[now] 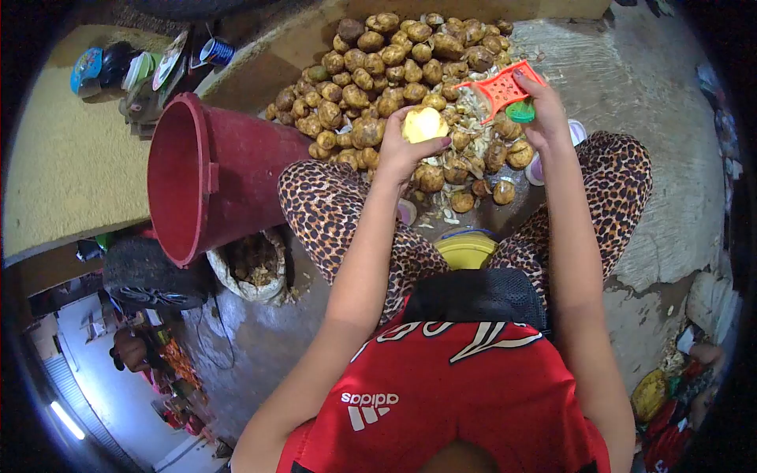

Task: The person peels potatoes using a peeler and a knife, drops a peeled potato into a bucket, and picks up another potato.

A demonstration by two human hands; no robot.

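Note:
My left hand [404, 150] is closed around a pale, peeled potato [426, 124], held above the heap. My right hand [544, 114] grips an orange plastic peeler [505, 90] with holes in its flat body, held to the right of the potato and apart from it. A round green piece [520, 110] shows by the right palm; whether it belongs to the peeler I cannot tell. Below and beyond both hands spreads a large heap of brown unpeeled potatoes [371, 75]. Pale peelings [473, 158] lie scattered among them on the floor.
A big dark red bucket [244, 165] lies tipped at the left, its mouth facing left. Behind it stands an open white sack [272, 288] beside a tyre [150, 272]. Between my legs is a yellow container [467, 251]. Dishes [142, 69] rest on a yellow ledge [71, 165].

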